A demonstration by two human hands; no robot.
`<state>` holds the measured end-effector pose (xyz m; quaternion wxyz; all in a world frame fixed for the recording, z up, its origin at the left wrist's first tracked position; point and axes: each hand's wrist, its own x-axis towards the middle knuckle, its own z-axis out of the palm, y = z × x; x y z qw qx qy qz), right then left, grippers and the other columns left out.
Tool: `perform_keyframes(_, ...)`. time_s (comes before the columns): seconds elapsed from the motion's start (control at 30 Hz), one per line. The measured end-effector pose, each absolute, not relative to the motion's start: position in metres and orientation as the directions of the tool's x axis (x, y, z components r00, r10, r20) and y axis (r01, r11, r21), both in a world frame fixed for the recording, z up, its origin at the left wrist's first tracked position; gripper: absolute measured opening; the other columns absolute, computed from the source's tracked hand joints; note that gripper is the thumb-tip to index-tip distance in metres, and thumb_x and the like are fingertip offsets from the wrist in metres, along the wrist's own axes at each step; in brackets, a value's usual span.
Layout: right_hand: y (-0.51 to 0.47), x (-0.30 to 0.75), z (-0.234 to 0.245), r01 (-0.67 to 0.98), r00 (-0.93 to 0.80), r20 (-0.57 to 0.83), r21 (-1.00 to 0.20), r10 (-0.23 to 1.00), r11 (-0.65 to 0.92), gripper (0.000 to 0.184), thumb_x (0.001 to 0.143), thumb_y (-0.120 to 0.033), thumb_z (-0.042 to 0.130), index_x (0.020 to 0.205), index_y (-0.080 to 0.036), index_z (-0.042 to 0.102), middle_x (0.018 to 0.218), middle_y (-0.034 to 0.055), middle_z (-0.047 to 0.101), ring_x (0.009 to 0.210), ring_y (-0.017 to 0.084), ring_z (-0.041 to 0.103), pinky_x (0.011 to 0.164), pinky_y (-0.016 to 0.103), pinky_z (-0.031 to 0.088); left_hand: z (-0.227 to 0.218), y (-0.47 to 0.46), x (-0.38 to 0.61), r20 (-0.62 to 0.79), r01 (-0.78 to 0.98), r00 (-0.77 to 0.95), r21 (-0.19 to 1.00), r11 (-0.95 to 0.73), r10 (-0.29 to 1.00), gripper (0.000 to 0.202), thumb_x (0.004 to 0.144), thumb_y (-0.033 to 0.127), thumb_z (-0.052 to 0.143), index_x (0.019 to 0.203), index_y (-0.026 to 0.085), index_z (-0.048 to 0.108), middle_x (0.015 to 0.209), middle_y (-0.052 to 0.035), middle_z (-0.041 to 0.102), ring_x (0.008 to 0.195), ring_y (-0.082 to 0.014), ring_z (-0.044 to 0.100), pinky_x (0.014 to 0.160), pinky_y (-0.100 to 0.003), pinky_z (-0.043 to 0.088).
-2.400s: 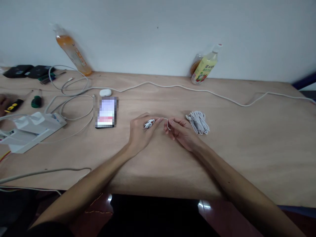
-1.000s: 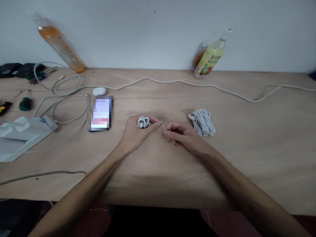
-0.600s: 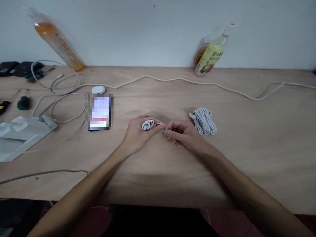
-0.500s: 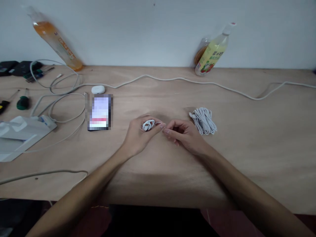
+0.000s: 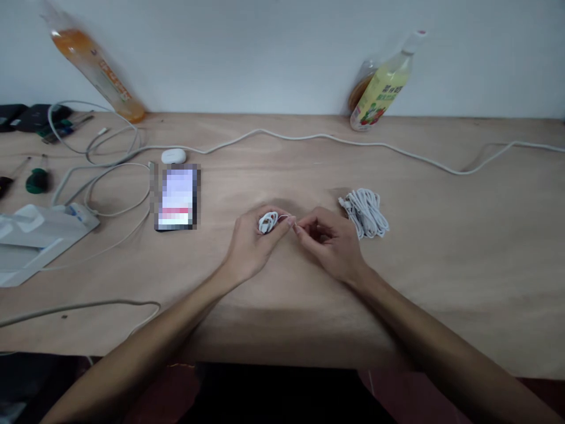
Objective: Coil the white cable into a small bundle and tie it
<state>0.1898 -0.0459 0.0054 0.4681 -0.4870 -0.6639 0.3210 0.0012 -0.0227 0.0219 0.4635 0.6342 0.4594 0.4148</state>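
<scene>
My left hand [image 5: 252, 242] is closed around a small coil of white cable [image 5: 267, 222] near the middle of the wooden table [image 5: 441, 253]. My right hand [image 5: 333, 241] sits close beside it, thumb and forefinger pinched on the thin loose end of that cable. The two hands almost touch at the fingertips. A second bundle of white cable [image 5: 365, 212] lies on the table just right of my right hand.
A phone [image 5: 176, 197] with a lit screen lies left of my hands, a white earbud case [image 5: 173, 156] behind it. Loose white cables, screwdrivers [image 5: 33, 179] and a plastic bag [image 5: 30, 229] fill the left side. Two bottles [image 5: 382, 88] lean on the wall. A long cable [image 5: 397, 154] crosses the back.
The free cable end between my hands has grown shorter and my right hand has closed in on the left. The coil in my left hand has turned slightly.
</scene>
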Motion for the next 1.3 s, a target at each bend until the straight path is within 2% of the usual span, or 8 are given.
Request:
perform_keyframes(0.3,-0.0548,0.1816,0.0025,0.493,0.028,0.399,-0.803,0.917,0.335,0.012,0.1,-0.028,0.072,0.088,-0.025,0.075,0.083,0.0032,0.074,0.064,0.015,0.061,0.052,0.028,0.05,0.0197,-0.0227,0.0007,0.188,0.254,0.199,0.938,-0.236,0.962,0.012,0.094,0.031,0.079,0.087,0.022,0.083,0.09,-0.0037,0.082,0.084,-0.0198,0.073,0.079,-0.032,0.056)
perform_keyframes(0.47,-0.0539,0.1849,0.0047,0.539,-0.041,0.446,-0.744,0.894,0.396,0.016,0.101,-0.024,0.068,0.088,-0.027,0.076,0.079,0.0027,0.072,0.064,0.017,0.062,0.057,0.031,0.053,0.0174,-0.0239,-0.0007,0.255,0.313,0.225,0.895,-0.317,0.94,0.012,0.097,0.029,0.077,0.089,0.022,0.083,0.091,-0.0037,0.08,0.085,-0.0206,0.072,0.081,-0.033,0.056)
perform_keyframes(0.63,-0.052,0.1872,0.006,0.563,-0.087,0.459,-0.71,0.884,0.424,0.017,0.1,-0.022,0.067,0.086,-0.026,0.076,0.077,0.0021,0.071,0.062,0.017,0.059,0.056,0.031,0.051,0.0175,-0.0233,-0.0018,0.289,0.328,0.256,0.872,-0.364,0.923,0.012,0.099,0.026,0.076,0.09,0.022,0.082,0.091,-0.0036,0.08,0.087,-0.0204,0.072,0.083,-0.032,0.056)
perform_keyframes(0.77,-0.0518,0.187,0.0035,0.56,-0.061,0.457,-0.72,0.888,0.409,0.014,0.099,-0.022,0.068,0.087,-0.025,0.074,0.078,0.0013,0.072,0.058,0.014,0.056,0.053,0.029,0.048,0.0175,-0.0219,-0.0011,0.254,0.294,0.242,0.9,-0.321,0.936,0.01,0.096,0.026,0.077,0.089,0.022,0.082,0.092,-0.0035,0.082,0.086,-0.02,0.074,0.082,-0.032,0.056)
perform_keyframes(0.97,-0.0514,0.1871,0.0012,0.514,-0.04,0.36,-0.793,0.932,0.328,0.01,0.099,-0.028,0.072,0.09,-0.026,0.074,0.085,0.0029,0.074,0.062,0.015,0.06,0.052,0.028,0.047,0.0202,-0.0193,-0.0001,0.111,0.238,0.17,0.96,-0.15,0.979,0.013,0.092,0.033,0.081,0.085,0.022,0.082,0.089,-0.0034,0.084,0.083,-0.0207,0.076,0.079,-0.033,0.06)
perform_keyframes(1.3,-0.0507,0.1871,0.0045,0.503,-0.047,0.406,-0.78,0.912,0.373,0.016,0.1,-0.024,0.07,0.085,-0.027,0.076,0.079,0.0016,0.073,0.064,0.017,0.061,0.059,0.032,0.052,0.0203,-0.0218,0.0009,0.095,0.214,0.144,0.969,-0.124,0.985,0.014,0.09,0.036,0.081,0.086,0.023,0.082,0.089,-0.0033,0.084,0.083,-0.0206,0.075,0.079,-0.033,0.06)
